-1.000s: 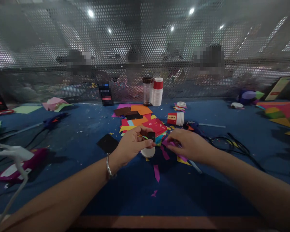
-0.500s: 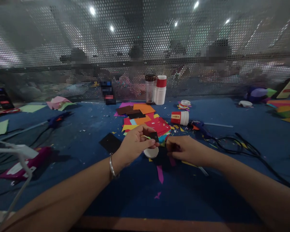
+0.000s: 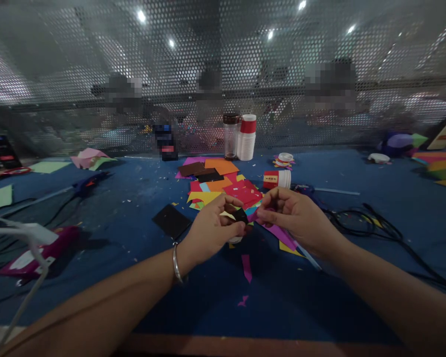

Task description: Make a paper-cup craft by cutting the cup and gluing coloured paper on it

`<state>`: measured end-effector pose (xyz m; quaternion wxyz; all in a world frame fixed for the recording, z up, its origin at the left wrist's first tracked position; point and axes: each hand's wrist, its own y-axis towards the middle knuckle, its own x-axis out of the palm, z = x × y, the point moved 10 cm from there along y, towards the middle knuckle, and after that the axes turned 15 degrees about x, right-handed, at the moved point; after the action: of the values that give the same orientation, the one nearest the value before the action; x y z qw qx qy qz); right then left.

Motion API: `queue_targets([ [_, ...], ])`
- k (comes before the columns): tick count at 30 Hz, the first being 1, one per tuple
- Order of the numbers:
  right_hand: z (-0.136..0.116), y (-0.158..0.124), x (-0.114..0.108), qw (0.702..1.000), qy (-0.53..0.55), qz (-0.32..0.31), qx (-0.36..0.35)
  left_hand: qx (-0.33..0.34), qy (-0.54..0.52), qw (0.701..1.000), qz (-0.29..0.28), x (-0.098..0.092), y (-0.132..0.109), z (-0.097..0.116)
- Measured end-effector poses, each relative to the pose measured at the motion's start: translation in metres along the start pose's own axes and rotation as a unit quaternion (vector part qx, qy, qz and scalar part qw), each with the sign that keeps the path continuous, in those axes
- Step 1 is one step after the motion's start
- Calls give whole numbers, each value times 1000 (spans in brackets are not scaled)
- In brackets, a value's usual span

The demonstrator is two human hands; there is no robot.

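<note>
Between the thumb and fingers of my left hand (image 3: 215,225) is a small black piece of paper (image 3: 240,215). My right hand (image 3: 286,210) pinches a small purple piece of paper (image 3: 252,216) close beside the black one; I cannot tell whether the two touch. Under my left fingers a white round piece (image 3: 236,240) is mostly hidden. A purple sheet (image 3: 282,236) and a clear glue stick (image 3: 307,258) lie below my right hand. On the table in front of me rests a purple strip (image 3: 247,267). Left of my left hand lies a black sheet (image 3: 171,221).
Coloured paper (image 3: 241,191) is piled beyond my hands. Behind it stand a clear jar (image 3: 230,141) and stacked paper cups (image 3: 247,141); another cup stack (image 3: 277,179) lies sideways. A glue gun (image 3: 87,183) is at left, black cable (image 3: 379,230) at right. A perforated metal screen (image 3: 193,64) closes the back.
My right hand has risen from the table and come beside my left hand, now with the small purple piece. The purple sheet beneath it shows more. My left hand keeps the black piece.
</note>
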<state>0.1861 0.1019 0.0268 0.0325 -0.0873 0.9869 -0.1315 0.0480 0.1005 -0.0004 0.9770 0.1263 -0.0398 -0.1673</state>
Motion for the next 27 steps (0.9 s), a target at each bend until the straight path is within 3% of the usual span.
queue_targets([
  [8,2,2,9,999,-38,-25,-19,-3,1,999,-44,13,-3,-1],
  [27,11,3,14,993,-100,-54,-32,13,-1,998,-61,18,-5,5],
])
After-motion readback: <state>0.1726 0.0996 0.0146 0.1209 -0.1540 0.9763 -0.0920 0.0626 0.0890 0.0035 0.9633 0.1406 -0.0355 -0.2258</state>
